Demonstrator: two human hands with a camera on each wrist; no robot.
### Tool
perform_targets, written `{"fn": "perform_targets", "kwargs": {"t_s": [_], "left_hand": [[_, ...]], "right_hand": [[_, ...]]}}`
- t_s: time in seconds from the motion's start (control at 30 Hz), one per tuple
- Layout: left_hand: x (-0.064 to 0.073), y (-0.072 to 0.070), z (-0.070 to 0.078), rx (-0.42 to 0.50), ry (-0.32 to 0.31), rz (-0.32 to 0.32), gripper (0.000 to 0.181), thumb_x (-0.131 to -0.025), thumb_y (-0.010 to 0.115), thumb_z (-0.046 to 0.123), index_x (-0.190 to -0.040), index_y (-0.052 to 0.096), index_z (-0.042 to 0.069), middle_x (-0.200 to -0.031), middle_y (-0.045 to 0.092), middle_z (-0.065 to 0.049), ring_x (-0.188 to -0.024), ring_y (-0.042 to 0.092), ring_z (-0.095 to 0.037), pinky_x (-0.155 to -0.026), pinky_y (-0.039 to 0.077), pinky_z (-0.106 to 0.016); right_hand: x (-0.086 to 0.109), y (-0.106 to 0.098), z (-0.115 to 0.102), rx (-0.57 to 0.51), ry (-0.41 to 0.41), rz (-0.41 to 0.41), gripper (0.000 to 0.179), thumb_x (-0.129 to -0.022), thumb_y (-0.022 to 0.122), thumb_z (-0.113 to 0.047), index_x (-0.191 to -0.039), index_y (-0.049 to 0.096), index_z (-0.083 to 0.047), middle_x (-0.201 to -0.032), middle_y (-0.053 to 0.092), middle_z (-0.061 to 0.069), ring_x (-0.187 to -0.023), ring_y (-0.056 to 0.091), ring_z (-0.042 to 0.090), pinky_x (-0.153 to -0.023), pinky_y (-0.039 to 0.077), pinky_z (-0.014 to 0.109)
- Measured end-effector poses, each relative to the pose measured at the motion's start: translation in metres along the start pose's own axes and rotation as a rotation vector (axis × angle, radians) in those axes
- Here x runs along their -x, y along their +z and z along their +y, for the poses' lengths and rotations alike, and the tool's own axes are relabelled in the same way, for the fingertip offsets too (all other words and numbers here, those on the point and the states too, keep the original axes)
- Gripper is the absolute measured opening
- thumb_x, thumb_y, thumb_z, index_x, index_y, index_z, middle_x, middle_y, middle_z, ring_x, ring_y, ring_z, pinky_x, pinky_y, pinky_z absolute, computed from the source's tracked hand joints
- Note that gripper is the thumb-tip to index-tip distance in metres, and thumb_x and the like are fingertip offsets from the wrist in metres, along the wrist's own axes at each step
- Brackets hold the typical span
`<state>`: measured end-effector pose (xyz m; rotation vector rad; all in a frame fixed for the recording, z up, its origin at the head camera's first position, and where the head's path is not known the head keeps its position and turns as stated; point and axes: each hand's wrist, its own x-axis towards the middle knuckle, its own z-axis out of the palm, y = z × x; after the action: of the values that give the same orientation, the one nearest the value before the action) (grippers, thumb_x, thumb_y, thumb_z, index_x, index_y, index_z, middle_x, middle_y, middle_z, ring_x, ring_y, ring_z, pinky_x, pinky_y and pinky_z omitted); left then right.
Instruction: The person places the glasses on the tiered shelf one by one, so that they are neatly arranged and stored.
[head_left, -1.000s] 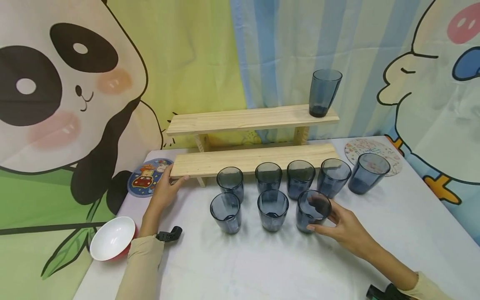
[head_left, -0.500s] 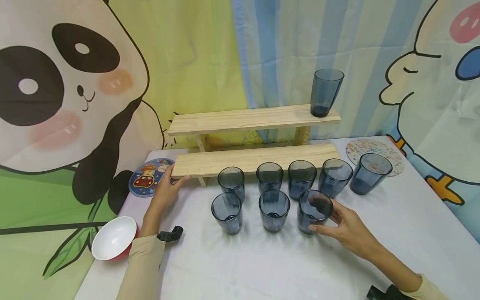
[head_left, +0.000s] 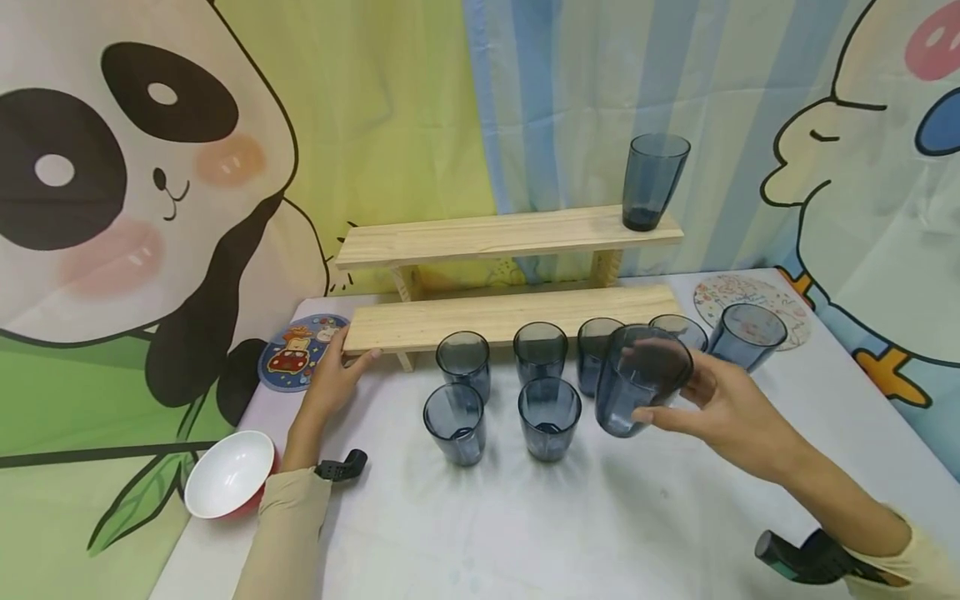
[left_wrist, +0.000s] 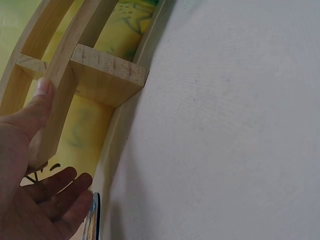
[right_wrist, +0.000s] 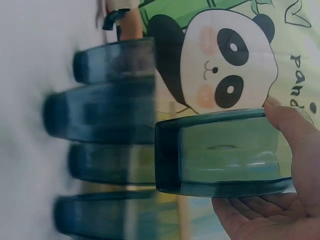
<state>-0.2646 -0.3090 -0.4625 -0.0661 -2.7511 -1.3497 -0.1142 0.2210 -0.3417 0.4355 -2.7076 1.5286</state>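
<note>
My right hand [head_left: 731, 412] grips a blue-grey drinking glass [head_left: 633, 387] round its side and holds it above the table, slightly tilted. The right wrist view shows this glass [right_wrist: 227, 155] between thumb and fingers, empty inside. At the left end of a two-tier wooden shelf [head_left: 510, 321], my left hand [head_left: 330, 387] holds the lower board. In the left wrist view its thumb lies on the board's front edge; the other fingers [left_wrist: 65, 192] extend below. Two glasses stand in a front row, including one glass [head_left: 550, 417] left of the held one. Several stand behind them.
One more glass [head_left: 655, 183] stands on the upper board's right end. A white bowl [head_left: 228, 475] with a red outside sits at the table's left edge. Round mats lie at both sides, a blue mat [head_left: 296, 354] and a pale patterned mat [head_left: 753, 304].
My right hand has lifted its glass off the table and brought it up and slightly back, now partly covering the glasses behind. My left hand has stayed at the shelf.
</note>
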Motion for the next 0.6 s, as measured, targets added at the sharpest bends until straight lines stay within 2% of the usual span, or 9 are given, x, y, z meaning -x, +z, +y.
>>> {"fn": "perform_targets", "kwargs": {"t_s": [0.03,0.13,0.3,0.47,0.6], "left_hand": [[0.000,0.000,0.000,0.000,-0.001,-0.001,0.089,-0.103,0.068,0.045,-0.168,0.020,0.007,-0.166,0.034,-0.029,-0.148,0.041,-0.049,-0.121,0.032,-0.064],[0.000,0.000,0.001,-0.005,-0.001,-0.001,0.090,-0.103,0.068,0.046,-0.168,0.019,0.008,-0.166,0.033,-0.028,-0.149,0.040,-0.049,-0.121,0.032,-0.064],[0.000,0.000,0.003,-0.012,-0.004,0.001,0.090,-0.103,0.068,0.047,-0.168,0.018,0.008,-0.167,0.032,-0.028,-0.150,0.038,-0.049,-0.122,0.030,-0.065],[0.001,0.000,0.003,-0.011,-0.007,0.006,0.090,-0.103,0.068,0.046,-0.168,0.019,0.008,-0.166,0.033,-0.029,-0.149,0.040,-0.049,-0.122,0.031,-0.065],[0.001,0.001,0.002,-0.014,-0.009,0.005,0.091,-0.103,0.068,0.047,-0.168,0.019,0.008,-0.167,0.033,-0.029,-0.149,0.039,-0.050,-0.122,0.031,-0.065]], "right_hand": [[-0.005,-0.005,-0.005,0.010,-0.012,0.006,0.066,-0.091,0.087,-0.020,-0.149,0.057,-0.009,-0.138,0.065,0.012,-0.114,0.063,-0.008,-0.098,0.048,0.008],[-0.022,-0.020,-0.018,0.054,-0.010,0.034,0.064,-0.093,0.084,-0.020,-0.148,0.056,-0.007,-0.135,0.066,0.015,-0.109,0.062,-0.011,-0.093,0.049,0.006],[-0.064,-0.039,-0.035,0.065,-0.011,0.100,0.058,-0.095,0.082,-0.024,-0.146,0.058,-0.011,-0.132,0.067,0.012,-0.104,0.065,-0.004,-0.085,0.052,0.009],[-0.113,-0.051,-0.040,0.053,-0.037,0.155,0.056,-0.094,0.082,-0.038,-0.143,0.062,-0.018,-0.126,0.070,0.003,-0.106,0.067,0.006,-0.086,0.052,0.017],[-0.149,-0.055,-0.039,0.080,-0.011,0.189,0.066,-0.091,0.081,-0.053,-0.142,0.061,-0.015,-0.123,0.069,0.002,-0.108,0.063,0.011,-0.090,0.049,0.027]]}}
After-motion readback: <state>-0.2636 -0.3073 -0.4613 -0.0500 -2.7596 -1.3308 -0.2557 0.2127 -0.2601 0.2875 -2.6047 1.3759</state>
